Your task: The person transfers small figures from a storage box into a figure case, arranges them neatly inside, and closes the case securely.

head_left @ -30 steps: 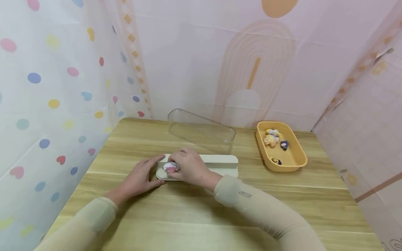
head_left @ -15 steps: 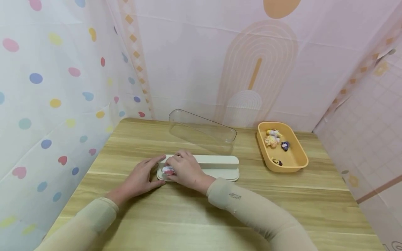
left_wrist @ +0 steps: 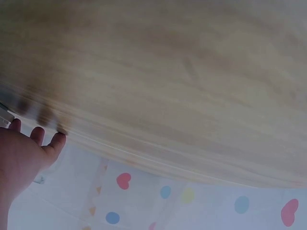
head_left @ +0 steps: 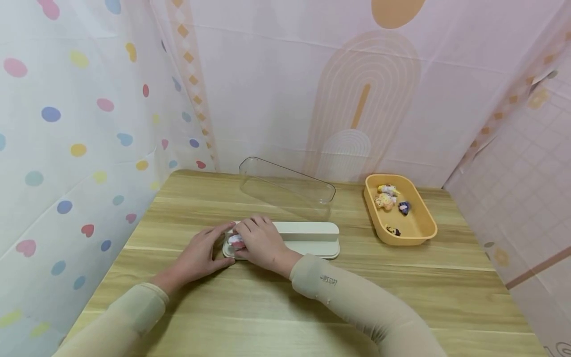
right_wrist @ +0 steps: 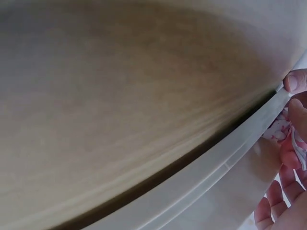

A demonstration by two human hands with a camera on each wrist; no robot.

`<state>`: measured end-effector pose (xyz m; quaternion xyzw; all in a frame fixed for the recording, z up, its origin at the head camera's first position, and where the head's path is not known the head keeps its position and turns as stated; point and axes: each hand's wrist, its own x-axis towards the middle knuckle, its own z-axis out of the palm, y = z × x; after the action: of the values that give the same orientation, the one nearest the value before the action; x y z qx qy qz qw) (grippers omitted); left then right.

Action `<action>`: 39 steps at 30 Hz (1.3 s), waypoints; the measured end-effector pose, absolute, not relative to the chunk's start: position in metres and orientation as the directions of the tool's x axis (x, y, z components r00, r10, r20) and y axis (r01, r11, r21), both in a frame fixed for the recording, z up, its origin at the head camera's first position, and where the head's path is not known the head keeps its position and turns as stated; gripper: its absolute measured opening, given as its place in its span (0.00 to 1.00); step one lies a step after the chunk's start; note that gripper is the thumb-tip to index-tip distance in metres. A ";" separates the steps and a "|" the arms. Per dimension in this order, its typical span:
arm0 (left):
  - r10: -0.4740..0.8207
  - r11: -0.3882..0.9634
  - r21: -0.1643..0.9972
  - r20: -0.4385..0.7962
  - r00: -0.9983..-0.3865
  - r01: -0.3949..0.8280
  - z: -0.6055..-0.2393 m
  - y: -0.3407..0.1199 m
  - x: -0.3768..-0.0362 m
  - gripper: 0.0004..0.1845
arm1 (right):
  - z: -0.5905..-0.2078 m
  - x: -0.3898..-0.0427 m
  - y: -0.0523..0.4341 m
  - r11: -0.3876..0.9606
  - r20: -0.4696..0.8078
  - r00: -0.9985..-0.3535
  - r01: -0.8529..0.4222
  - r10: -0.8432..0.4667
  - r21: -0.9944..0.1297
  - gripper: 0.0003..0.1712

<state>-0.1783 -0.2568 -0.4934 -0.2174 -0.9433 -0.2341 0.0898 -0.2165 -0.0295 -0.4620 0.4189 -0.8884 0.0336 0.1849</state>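
Observation:
A cream stepped display base (head_left: 314, 246) lies lengthwise on the table before me. My right hand (head_left: 264, 246) is over its left part and pinches a small white-and-pink figurine (head_left: 236, 241) between thumb and fingers. In the right wrist view the figurine (right_wrist: 279, 130) shows white with pink markings, partly covered by fingers. My left hand (head_left: 200, 253) spans the left end of the base, thumb at the front edge and a fingertip at the back edge, the fingers loosely extended. The left wrist view shows those fingers spread beside the tip of the base (left_wrist: 5, 115).
Behind the base a clear plastic cover (head_left: 285, 188) rests on the table. To the right, a yellow tray (head_left: 421, 236) holds several small figurines (head_left: 385, 201). Patterned curtains (head_left: 267, 99) hang along the table's back and sides.
My right hand has shifted slightly left with the figurine, toward the left end of the base, and now covers more of it. The left hand has stayed in place.

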 end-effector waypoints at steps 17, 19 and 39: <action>0.355 0.801 0.422 0.236 -0.904 0.425 -0.492 -0.262 -0.180 0.51 | -0.427 -0.213 0.023 0.712 0.234 -0.712 -0.695 -0.663 -0.099 0.42; 0.344 0.806 0.431 0.219 -0.913 0.407 -0.492 -0.265 -0.178 0.51 | -0.418 -0.217 0.041 0.722 0.232 -0.737 -0.673 -0.635 -0.162 0.42; 0.338 0.810 0.410 0.260 -0.905 0.420 -0.495 -0.272 -0.170 0.51 | -0.372 -0.301 0.280 0.830 0.112 -0.989 -0.144 -0.099 -0.539 0.33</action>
<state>-0.1698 -0.2724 -0.4950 -0.1999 -0.9472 -0.2351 0.0875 -0.3010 0.2798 -0.3720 0.0635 -0.9557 0.2846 0.0399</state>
